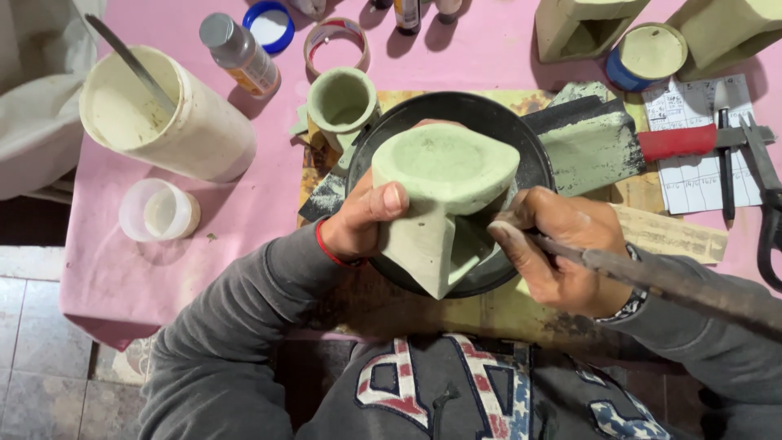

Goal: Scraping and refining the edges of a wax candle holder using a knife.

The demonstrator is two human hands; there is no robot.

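Observation:
My left hand point(362, 220) grips a pale green clay lamp-shaped piece point(440, 191) with a shallow bowl top and a wedge-shaped base, held over a black round bowl point(489, 122). The thumb presses on the piece's rim. My right hand point(562, 244) holds a long dark metal tool point(660, 281) whose tip meets the side of the green piece near its base. The tool's handle runs off to the lower right.
On the pink cloth point(244, 212) stand a large white cylinder point(163, 114) with a blade in it, a small plastic cup point(159, 210), a green clay cup point(344, 99), a bottle point(240, 53), a red-handled trowel point(619, 143), scissors point(766, 187) and green blocks point(582, 24).

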